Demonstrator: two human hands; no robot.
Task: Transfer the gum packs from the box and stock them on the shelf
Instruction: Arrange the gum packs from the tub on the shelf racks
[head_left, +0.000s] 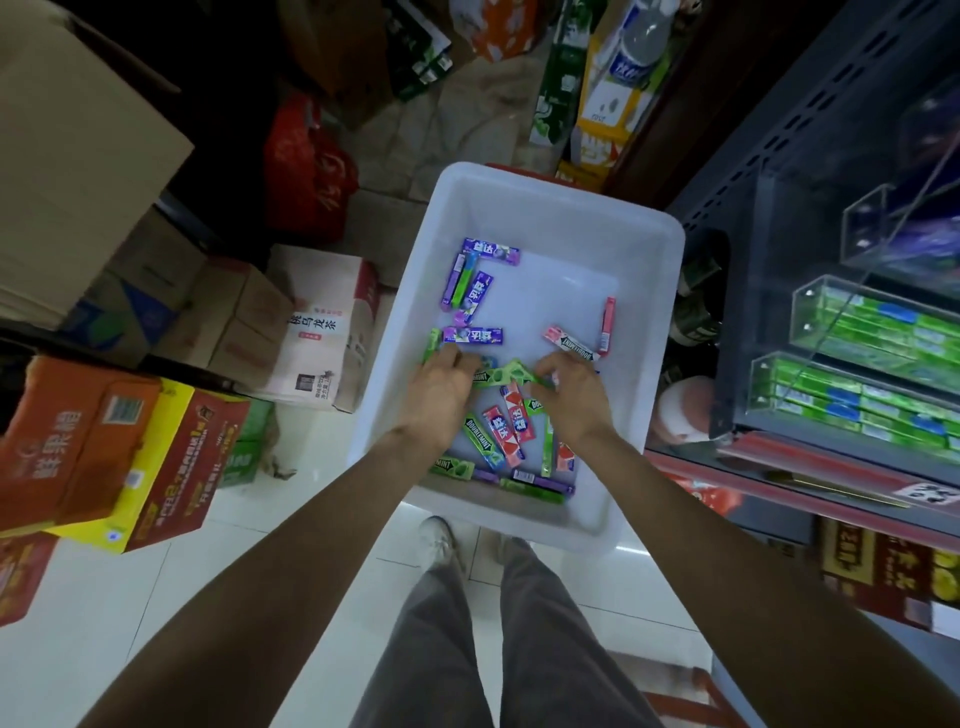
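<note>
Both hands reach down into the white box: the left hand curls over green gum packs, the right hand pinches their other end. Better to square the green ones into one stack before lifting. Purple packs lie beyond; the shelf with its clear trays stands at right.

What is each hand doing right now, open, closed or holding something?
Left hand: fingers curled around green gum packs in the white plastic box.
Right hand: fingers curled on the same green packs.
</note>
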